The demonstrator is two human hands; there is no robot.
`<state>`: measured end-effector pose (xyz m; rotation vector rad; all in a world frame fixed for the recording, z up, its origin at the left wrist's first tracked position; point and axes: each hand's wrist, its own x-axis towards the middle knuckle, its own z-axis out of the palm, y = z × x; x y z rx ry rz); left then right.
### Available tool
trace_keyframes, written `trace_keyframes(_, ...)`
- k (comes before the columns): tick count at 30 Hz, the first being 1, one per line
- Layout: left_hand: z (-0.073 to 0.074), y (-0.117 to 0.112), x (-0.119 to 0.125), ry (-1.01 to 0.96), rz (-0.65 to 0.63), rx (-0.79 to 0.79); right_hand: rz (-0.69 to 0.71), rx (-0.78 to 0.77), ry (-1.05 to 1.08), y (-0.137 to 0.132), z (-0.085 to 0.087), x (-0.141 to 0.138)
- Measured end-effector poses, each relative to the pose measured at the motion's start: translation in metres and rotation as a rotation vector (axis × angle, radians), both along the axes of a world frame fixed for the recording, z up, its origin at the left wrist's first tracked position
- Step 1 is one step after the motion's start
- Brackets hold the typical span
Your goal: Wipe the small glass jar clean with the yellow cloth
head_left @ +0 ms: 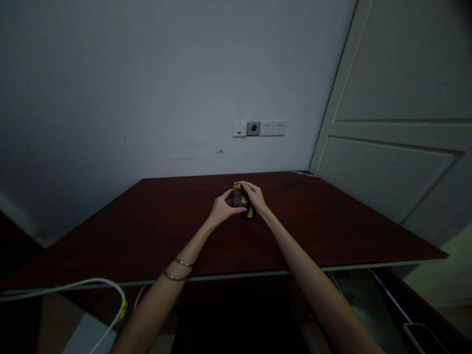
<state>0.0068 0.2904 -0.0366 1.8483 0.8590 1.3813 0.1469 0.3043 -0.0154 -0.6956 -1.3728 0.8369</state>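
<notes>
Above the middle of the dark red table (206,246), both hands meet around a small, rounded, dark shiny object (238,198) whose kind I cannot make out. My left hand (223,208) is curled around its left side, thumb above and fingers below. On the other side, my right hand (254,195) is closed over a yellow and black piece (250,212), which looks soft like a cloth. That piece presses against the right side of the rounded object, and a yellow part also shows at its top. Two thin bracelets (176,278) circle my left forearm.
Behind the table stands a pale wall with a row of sockets (259,129). A white panelled door (398,162) is at the right. A white cable (92,281) loops past the table's front left edge. Low at the right lies a phone-like object (424,338).
</notes>
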Motion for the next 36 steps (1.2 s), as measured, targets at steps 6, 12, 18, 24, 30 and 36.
trace_keyframes(6, 0.003, 0.0, 0.001, -0.209, -0.071, -0.194, -0.02, 0.119, -0.054, -0.005, -0.008, -0.001)
trace_keyframes(12, 0.003, -0.001, -0.002, -0.274, -0.079, -0.253, 0.001, 0.193, -0.233, -0.022, -0.006, 0.007)
trace_keyframes(18, 0.0, 0.002, -0.003, -0.3, -0.077, -0.341, 0.023, 0.22, -0.369, -0.023, -0.012, 0.008)
trace_keyframes(24, -0.002, 0.006, -0.005, -0.215, -0.039, -0.376, -0.036, 0.211, -0.393, -0.015, -0.021, 0.004)
trace_keyframes(30, -0.007, 0.013, -0.008, -0.169, -0.106, -0.397, -0.067, 0.099, -0.307, -0.008, -0.025, 0.003)
trace_keyframes(36, -0.007, 0.012, -0.01, -0.084, -0.237, -0.337, -0.058, -0.065, -0.172, -0.006, -0.019, 0.002)
